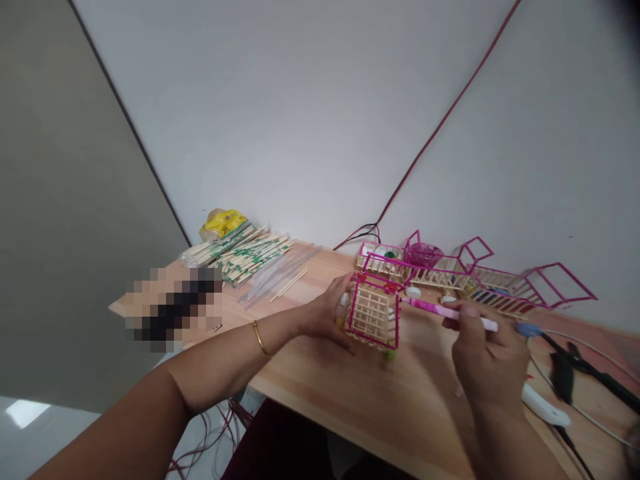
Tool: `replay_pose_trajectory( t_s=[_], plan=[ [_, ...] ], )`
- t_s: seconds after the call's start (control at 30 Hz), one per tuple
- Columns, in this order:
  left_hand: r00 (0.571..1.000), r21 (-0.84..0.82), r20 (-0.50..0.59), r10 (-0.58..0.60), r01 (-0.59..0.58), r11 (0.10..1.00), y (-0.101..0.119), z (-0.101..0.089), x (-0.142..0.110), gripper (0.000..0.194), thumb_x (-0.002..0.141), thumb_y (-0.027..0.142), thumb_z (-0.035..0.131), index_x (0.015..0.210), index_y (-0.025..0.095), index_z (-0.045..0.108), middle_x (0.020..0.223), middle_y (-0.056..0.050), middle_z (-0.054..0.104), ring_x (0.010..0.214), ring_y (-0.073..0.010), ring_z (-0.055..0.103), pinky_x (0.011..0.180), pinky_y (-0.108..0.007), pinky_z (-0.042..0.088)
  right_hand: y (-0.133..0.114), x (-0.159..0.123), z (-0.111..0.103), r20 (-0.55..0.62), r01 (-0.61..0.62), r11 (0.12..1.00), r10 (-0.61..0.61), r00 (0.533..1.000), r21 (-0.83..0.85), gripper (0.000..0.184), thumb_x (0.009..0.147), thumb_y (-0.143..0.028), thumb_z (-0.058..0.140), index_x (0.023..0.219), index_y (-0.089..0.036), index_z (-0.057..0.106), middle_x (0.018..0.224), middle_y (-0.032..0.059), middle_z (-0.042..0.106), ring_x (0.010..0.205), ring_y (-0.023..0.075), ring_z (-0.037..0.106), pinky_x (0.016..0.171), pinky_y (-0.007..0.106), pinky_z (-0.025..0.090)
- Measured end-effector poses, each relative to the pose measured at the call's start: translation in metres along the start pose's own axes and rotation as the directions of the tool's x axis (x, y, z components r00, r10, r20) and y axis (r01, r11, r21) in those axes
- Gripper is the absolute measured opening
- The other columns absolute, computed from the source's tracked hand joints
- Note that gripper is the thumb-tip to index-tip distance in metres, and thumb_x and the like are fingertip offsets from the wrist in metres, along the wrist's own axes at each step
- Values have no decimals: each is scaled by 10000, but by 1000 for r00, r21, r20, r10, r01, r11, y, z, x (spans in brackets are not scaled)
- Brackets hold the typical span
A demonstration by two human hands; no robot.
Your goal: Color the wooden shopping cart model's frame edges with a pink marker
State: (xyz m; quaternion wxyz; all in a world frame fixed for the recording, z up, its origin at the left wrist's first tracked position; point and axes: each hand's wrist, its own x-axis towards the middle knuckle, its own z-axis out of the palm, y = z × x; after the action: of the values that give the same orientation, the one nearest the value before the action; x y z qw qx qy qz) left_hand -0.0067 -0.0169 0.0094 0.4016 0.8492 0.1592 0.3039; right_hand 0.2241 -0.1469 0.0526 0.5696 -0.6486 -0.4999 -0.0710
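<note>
My left hand (327, 312), with a gold bangle at the wrist, grips the left side of a small cart-like model (373, 312) made of thin wooden sticks. Its lattice side faces me, and its edges and upper frame are magenta. Closed round a paintbrush (433, 307) with a white, pink-smeared handle is my right hand (490, 353). The brush tip points left and sits at or close to the model's right edge; whether it touches I cannot tell. Some of my left fingers are hidden behind the model.
Similar stick models (440, 277) with magenta frames line the wall, beside a magenta-stained plastic cup (424, 255). Packs of wooden sticks (255, 257) and a yellow bag (225, 223) lie at back left. A white corded tool (545, 405) and cables are at right.
</note>
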Motion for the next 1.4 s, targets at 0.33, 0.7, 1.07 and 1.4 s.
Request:
replay_pose_trajectory(
  t_s=[0.33,0.7,1.07,1.4],
  plan=[
    [998,-65,-38,51,-53,996,-4,6,4,1422,338,460,972,1516,222,213,1538,-201,320,1439,-432,321,1203,-603,284,7,3,4,81,120,993,-120,989,-3,365,940,-471,492,863,-188,708,727,34,696,689,175,658,667,296,476],
    [991,48,-63,120,-117,992,-1,3,7,1257,433,461,939,1485,220,294,1469,-167,419,1372,-392,409,1172,-568,344,9,4,1,18,147,986,-146,989,-74,358,953,-453,475,844,-192,695,691,27,687,673,162,656,647,268,469],
    [989,45,-125,85,-80,996,0,-1,8,1240,448,462,932,1478,190,297,1443,-176,445,1343,-381,437,1154,-548,366,6,10,-3,204,206,978,-207,957,27,324,953,-407,485,814,-207,698,639,-2,663,600,136,639,586,237,474],
    [979,10,-198,36,-34,999,2,-8,9,1213,430,438,940,1463,205,348,1436,-156,461,1337,-372,450,1156,-529,365,3,10,-2,355,221,941,-304,884,257,285,944,-353,511,752,-215,669,636,-3,637,595,130,629,562,227,483]
  ],
)
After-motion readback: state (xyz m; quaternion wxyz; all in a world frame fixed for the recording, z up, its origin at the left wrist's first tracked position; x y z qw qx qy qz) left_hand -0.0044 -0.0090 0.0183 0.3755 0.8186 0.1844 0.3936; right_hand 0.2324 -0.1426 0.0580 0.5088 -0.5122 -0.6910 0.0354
